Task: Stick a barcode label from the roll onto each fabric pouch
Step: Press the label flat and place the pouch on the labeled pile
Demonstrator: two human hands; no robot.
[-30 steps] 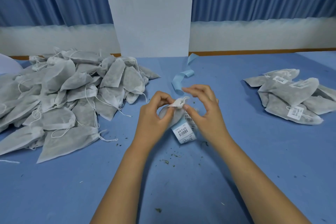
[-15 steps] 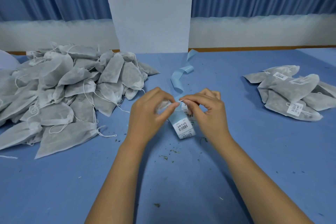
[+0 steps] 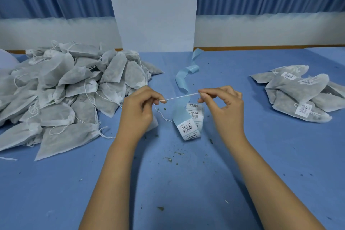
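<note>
Hands spring apart! Half a second back they are huddled together over the pouch mouth, and now the left hand (image 3: 138,112) and right hand (image 3: 225,107) sit well apart at centre frame, with the white drawstring (image 3: 180,97) stretched taut between them. Left grip pinches one end of the cord at the fingertips, right grip pinches the other between thumb and forefinger, the spare fingers loosely curled. The pouch (image 3: 154,124) is mostly hidden beneath the left hand, only a grey corner peeking out on the blue surface (image 3: 168,188). Just below and between the hands lies the label roll (image 3: 189,124), barcodes facing up, its bare blue backing strip (image 3: 182,80) trailing toward upper centre. Looks like the mouth is being cinched shut, so this one likely has no label yet, and peeling one off the roll should follow. Big unlabelled pile (image 3: 65,95) waits at left, small labelled pile (image 3: 298,95) at right, so plenty to go.
</note>
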